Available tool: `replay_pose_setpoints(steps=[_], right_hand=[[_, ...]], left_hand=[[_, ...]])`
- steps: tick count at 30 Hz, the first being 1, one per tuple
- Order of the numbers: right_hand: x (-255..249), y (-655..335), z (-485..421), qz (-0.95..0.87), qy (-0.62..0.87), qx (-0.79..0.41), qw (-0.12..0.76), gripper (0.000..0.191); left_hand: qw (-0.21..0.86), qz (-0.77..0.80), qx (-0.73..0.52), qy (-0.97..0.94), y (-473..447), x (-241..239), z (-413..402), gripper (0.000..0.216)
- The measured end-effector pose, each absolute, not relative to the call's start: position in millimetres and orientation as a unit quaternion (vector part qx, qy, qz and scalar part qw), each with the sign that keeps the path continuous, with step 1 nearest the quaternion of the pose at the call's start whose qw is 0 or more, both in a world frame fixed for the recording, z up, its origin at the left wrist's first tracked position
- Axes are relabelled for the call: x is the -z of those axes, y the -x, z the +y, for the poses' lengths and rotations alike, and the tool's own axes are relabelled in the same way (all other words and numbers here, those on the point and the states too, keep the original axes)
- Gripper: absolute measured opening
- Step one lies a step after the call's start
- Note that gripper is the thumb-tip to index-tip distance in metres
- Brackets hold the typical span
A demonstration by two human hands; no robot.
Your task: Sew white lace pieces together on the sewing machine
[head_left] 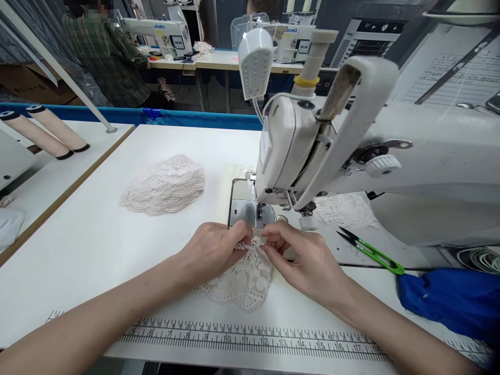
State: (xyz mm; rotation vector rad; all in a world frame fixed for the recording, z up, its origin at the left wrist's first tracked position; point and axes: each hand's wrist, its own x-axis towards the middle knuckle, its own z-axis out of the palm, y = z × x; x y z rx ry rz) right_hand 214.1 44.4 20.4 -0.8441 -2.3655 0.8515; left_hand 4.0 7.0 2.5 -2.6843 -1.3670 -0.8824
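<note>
A cream lace piece point(246, 278) with a scalloped edge hangs toward me on the table, gathered at its top. My left hand point(213, 250) is closed on the gathered lace edge, thumb on top. Opposite it, my right hand point(300, 255) pinches the same edge between thumb and fingers. Both hands are just in front of the sewing machine point(289, 146), close to its metal needle plate point(244, 211). The fingertips partly cover the gathered part of the lace.
A stack of lace pieces point(164, 185) lies left of the machine, and more lace point(346, 210) is under its arm. Green-handled thread snips point(371, 250) and blue cloth point(449, 302) lie at right. Thread cones point(58, 130) stand far left. A person point(105, 57) sits beyond the table.
</note>
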Motion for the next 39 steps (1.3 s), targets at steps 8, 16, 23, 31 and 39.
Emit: replay_pose_setpoints(steps=[8,16,23,31,39], right_hand=[[-22,-214,43,-0.887,0.257,-0.29,0.25,0.02],[-21,-215,45,-0.905,0.228,-0.212,0.289,0.021],[-25,-224,47,-0.942,0.113,-0.01,0.316,0.02],[-45,-227,42,-0.98,0.095,-0.063,0.162,0.028],[-55,-223,40,-0.891,0.254,-0.348,0.144,0.015]], left_hand=[[-0.022,-0.437,0.287,0.852,-6,-4,6,0.01],[-0.053,-0.406,0.31,0.858,-8,-12,8,0.011],[-0.085,-0.425,0.31,0.846,-9,-14,2,0.011],[-0.082,-0.402,0.332,0.85,-11,-13,-2,0.023],[-0.37,-0.524,0.172,0.748,-20,-41,-10,0.009]])
